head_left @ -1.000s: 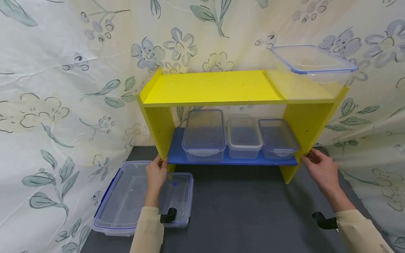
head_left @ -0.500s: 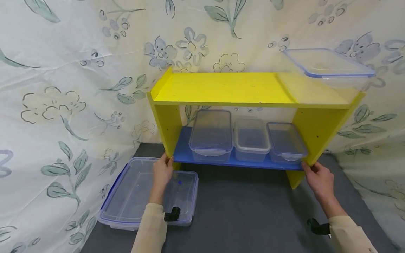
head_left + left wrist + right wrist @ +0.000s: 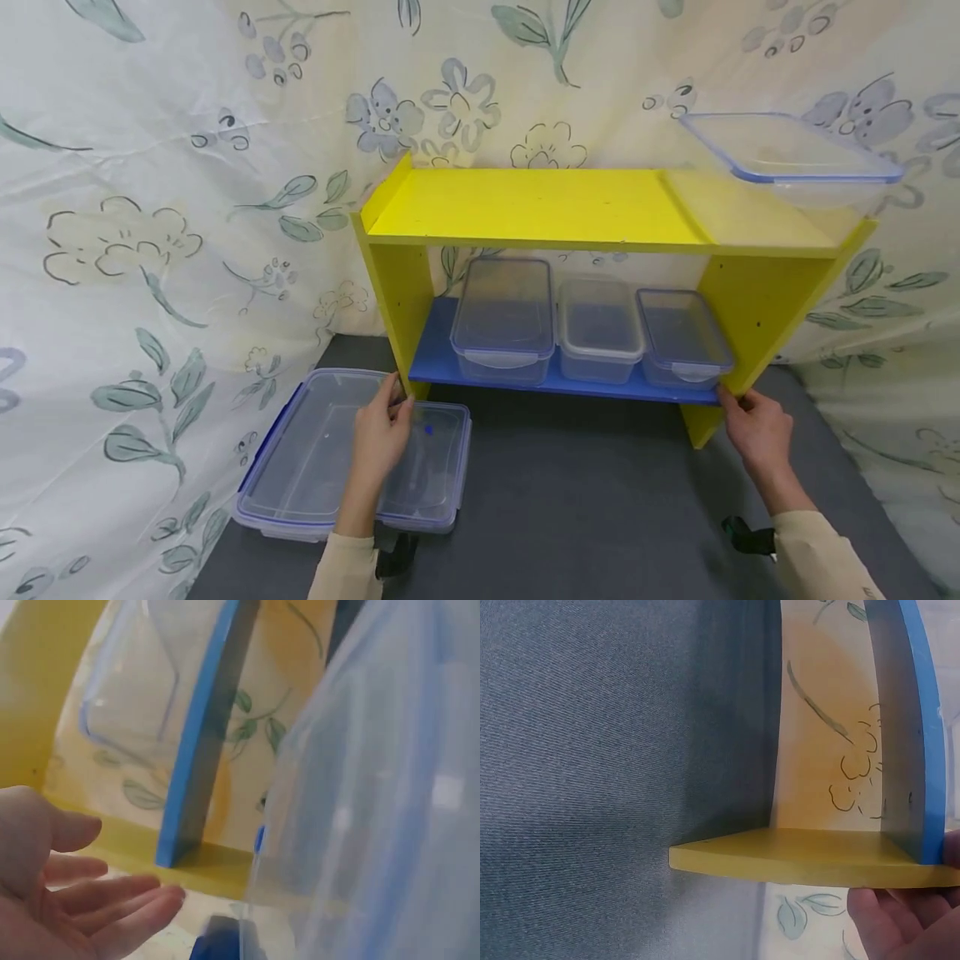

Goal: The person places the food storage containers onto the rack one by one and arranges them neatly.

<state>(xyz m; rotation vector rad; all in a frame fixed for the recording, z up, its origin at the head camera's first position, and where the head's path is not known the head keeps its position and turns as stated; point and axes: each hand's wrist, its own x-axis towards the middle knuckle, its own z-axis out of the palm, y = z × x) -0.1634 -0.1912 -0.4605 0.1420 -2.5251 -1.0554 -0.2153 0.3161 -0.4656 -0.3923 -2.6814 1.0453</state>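
Note:
A yellow shelf unit (image 3: 525, 204) with a blue lower board (image 3: 433, 354) stands on the dark table. My right hand (image 3: 761, 429) grips its right side panel near the blue board, thumb on the inner side and fingers (image 3: 874, 915) on the outer. My left hand (image 3: 381, 429) is beside the left panel's front edge. In the left wrist view, its fingers (image 3: 131, 919) are spread loosely, apart from the yellow panel and holding nothing. Three lidded clear plastic containers sit in a row on the blue board: a large one (image 3: 504, 321), a middle one (image 3: 600, 325) and a right one (image 3: 686, 337).
Another clear container (image 3: 795, 158) with a blue rim sits on the top shelf at right. On the table at left lie a large flat lidded container (image 3: 300, 467) and a smaller one (image 3: 435, 492), partly behind my left forearm. A flowered cloth (image 3: 187, 183) hangs behind.
My left hand has let go of the left side panel and drawn slightly back toward me. My right hand keeps its hold. The whole view has shifted a little with the head.

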